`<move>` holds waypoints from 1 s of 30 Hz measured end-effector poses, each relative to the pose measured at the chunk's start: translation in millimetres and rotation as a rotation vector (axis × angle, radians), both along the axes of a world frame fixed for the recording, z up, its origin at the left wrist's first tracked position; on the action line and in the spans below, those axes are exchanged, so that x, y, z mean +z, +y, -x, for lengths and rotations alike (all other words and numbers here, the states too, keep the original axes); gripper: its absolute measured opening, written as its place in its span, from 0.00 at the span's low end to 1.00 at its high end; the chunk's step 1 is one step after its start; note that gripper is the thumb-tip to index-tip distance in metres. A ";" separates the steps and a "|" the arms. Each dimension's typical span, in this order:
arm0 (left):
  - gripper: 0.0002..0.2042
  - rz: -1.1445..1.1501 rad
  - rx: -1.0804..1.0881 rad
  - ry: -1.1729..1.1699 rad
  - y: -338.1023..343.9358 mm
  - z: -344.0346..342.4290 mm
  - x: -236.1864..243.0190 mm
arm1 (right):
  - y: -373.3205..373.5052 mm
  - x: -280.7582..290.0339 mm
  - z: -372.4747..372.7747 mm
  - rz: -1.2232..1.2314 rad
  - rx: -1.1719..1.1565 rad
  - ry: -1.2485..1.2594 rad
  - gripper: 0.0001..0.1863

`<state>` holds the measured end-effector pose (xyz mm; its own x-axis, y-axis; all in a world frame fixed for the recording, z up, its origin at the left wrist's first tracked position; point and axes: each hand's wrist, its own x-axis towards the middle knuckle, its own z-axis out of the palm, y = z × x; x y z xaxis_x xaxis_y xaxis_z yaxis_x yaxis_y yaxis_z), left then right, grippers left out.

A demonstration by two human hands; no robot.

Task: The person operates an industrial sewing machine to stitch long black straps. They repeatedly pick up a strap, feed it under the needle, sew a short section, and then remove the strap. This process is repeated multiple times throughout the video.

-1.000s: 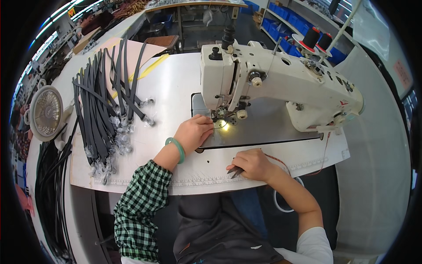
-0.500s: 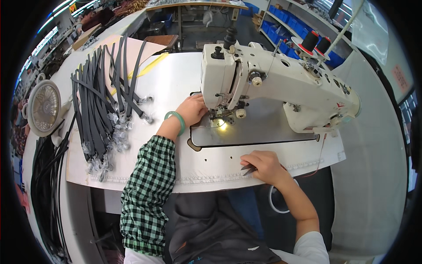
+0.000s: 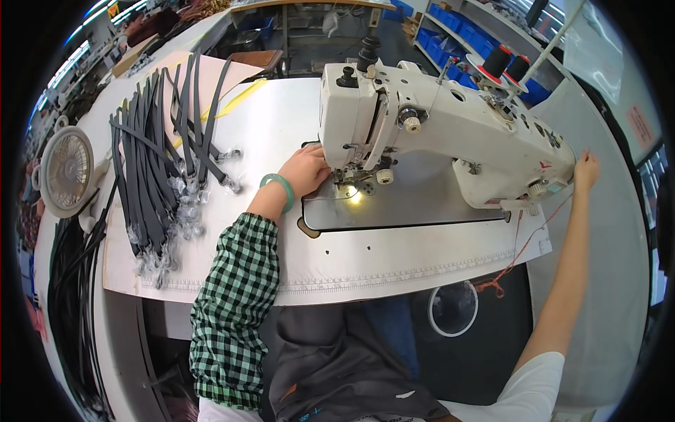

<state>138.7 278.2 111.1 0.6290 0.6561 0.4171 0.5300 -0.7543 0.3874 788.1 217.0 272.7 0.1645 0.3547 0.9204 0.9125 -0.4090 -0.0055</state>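
red logo (image 3: 545,165) on white sewing machine (image 3: 450,112)

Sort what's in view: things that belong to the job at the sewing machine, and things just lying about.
Belongs, by the look of it:
sewing machine, with the left hand beside its head and the right hand at its right end
thread spools
probably the dark straps with plastic-wrapped ends

Apparently lying about:
round fan
yellow strip
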 end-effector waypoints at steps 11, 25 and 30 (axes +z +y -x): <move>0.06 -0.177 0.137 0.023 -15.2 6.6 2.6 | -3.5 -83.2 -11.3 -0.093 0.305 0.835 0.29; 0.04 -0.023 0.408 -0.068 -60.8 0.2 8.2 | -15.4 -81.4 -26.3 0.090 0.259 0.879 0.28; 0.05 -0.059 0.422 -0.029 -58.0 1.9 3.1 | 1.3 -143.7 36.2 -0.460 0.827 1.319 0.24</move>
